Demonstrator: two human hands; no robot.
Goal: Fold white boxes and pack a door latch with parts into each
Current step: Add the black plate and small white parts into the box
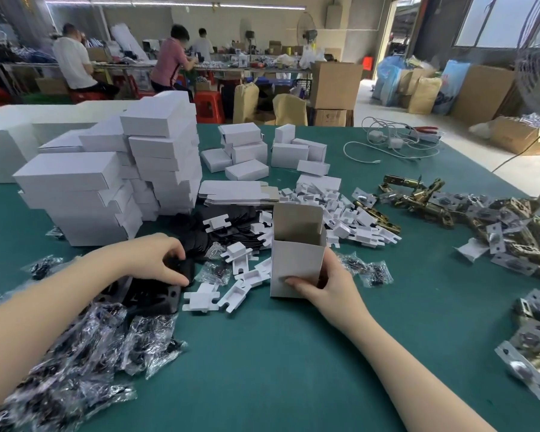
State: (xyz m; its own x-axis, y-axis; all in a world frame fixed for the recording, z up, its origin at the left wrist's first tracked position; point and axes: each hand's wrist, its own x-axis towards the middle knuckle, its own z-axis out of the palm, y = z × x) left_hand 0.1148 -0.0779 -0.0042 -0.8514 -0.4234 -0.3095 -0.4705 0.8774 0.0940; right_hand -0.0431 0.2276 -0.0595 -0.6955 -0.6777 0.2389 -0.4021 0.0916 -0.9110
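An open white box [296, 244] stands upright on the green table [278, 353], its top flap raised. My right hand [325, 285] grips it low down, thumb across the front. My left hand [166, 260] pinches a black foam piece [186, 266] on a pile of black foam pieces [150, 296]. Small white card inserts [240, 275] lie scattered between the hands. Brass door latches [424, 198] lie in a heap at the right. Clear bags of screws [85, 347] are heaped at the lower left.
A tall stack of closed white boxes [113, 182] stands at the left, with more boxes [262, 151] behind. Flat unfolded box blanks [237, 190] lie mid-table. White cables [393, 145] and red pliers [424, 130] sit at the far right. People work at benches behind.
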